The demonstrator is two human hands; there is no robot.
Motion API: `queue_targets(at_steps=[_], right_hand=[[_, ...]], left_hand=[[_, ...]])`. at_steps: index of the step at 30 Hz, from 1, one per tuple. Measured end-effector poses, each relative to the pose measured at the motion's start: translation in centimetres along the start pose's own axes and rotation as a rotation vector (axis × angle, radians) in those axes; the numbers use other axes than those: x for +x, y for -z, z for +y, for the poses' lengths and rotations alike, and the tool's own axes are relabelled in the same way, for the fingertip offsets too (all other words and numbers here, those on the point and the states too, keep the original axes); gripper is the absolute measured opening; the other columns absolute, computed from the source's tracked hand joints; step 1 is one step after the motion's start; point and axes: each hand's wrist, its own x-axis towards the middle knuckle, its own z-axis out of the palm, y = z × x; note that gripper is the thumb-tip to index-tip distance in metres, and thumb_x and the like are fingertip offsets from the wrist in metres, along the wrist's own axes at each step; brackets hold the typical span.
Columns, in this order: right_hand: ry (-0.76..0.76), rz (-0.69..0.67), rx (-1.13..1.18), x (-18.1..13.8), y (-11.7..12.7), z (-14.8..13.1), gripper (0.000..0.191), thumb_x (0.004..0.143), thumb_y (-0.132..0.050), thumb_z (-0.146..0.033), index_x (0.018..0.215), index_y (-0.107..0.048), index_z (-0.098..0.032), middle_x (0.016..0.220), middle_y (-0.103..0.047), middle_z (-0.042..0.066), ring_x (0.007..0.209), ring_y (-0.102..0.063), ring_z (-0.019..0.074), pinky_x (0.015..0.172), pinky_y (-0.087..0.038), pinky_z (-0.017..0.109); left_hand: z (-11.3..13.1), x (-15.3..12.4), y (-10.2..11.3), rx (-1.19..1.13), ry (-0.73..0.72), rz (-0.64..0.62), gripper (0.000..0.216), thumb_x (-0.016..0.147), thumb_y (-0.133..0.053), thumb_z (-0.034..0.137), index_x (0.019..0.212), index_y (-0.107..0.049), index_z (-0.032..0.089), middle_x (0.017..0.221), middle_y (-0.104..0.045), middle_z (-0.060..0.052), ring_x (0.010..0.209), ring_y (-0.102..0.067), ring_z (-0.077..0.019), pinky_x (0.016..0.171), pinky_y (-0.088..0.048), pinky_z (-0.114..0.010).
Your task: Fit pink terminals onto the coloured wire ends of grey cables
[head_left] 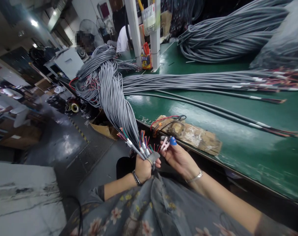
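Observation:
My left hand [143, 168] is closed round several grey cable ends, held low in front of my body. White sleeves and fanned-out coloured wires [144, 144] stick up above its fingers. Something grey, like a wrap, covers the thumb area, where detail is hard to make out. Just right of the wire tips, my right hand [182, 160] pinches a small pale pink plastic clip-like piece [165, 143]. A blue cover [173, 141] sits on one fingertip of that hand. From the held ends, a thick grey cable bundle [114, 88] runs up and over the bench edge.
On the green bench [249, 157], loose grey cables [188, 82] stretch right to stripped ends. A taped cardboard piece [198, 136] with wires lies at the front edge. Behind are a coiled cable heap [225, 36], a white post [134, 29], and a person in white [123, 39].

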Motion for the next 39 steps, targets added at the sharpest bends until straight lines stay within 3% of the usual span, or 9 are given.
queue_targets(at_steps=[12,20,26,32,39], right_hand=[[-0.016,0.010,0.006,-0.1,-0.3,0.1,0.026,0.056,-0.090,-0.033,0.066,-0.069,-0.020,0.067,-0.071,-0.001,0.056,-0.060,0.0101,0.054,-0.053,0.020],[-0.021,-0.040,-0.024,-0.4,-0.1,0.3,0.034,0.056,-0.087,-0.048,0.072,-0.070,-0.023,0.070,-0.072,-0.003,0.060,-0.061,0.0106,0.059,-0.053,0.022],[-0.076,-0.122,-0.102,-0.7,0.6,0.0,0.038,0.063,-0.079,-0.058,0.078,-0.072,-0.024,0.082,-0.074,0.002,0.066,-0.063,0.0141,0.058,-0.051,0.024],[0.056,-0.110,-0.209,-1.0,0.3,-0.3,0.029,0.064,-0.083,-0.046,0.079,-0.074,-0.023,0.072,-0.070,0.000,0.063,-0.059,0.0121,0.055,-0.049,0.022],[0.113,-0.078,-0.265,-1.1,0.1,-0.2,0.037,0.059,-0.084,-0.051,0.076,-0.073,-0.019,0.063,-0.064,-0.001,0.056,-0.052,0.0103,0.052,-0.045,0.022]], left_hand=[[0.5,-0.1,-0.3,0.031,0.027,-0.036,0.043,0.047,-0.081,0.050,0.046,-0.058,0.014,0.040,-0.056,-0.002,0.031,-0.047,-0.0085,0.036,-0.037,-0.021],[0.6,-0.4,0.0,0.028,0.024,-0.030,0.043,0.049,-0.079,0.051,0.047,-0.059,0.014,0.039,-0.054,-0.002,0.032,-0.048,-0.0096,0.036,-0.036,-0.022],[0.4,-0.7,0.9,-0.025,0.028,-0.030,0.040,0.049,-0.080,0.049,0.049,-0.059,0.014,0.038,-0.053,0.000,0.032,-0.047,-0.0097,0.037,-0.039,-0.023],[0.8,-0.6,1.4,-0.062,0.044,-0.153,0.041,0.047,-0.081,0.049,0.047,-0.058,0.015,0.037,-0.051,0.000,0.033,-0.044,-0.0083,0.037,-0.036,-0.022],[1.1,-0.1,0.6,-0.071,0.122,-0.263,0.042,0.044,-0.081,0.049,0.045,-0.057,0.014,0.037,-0.050,0.000,0.033,-0.046,-0.0097,0.036,-0.037,-0.022]])
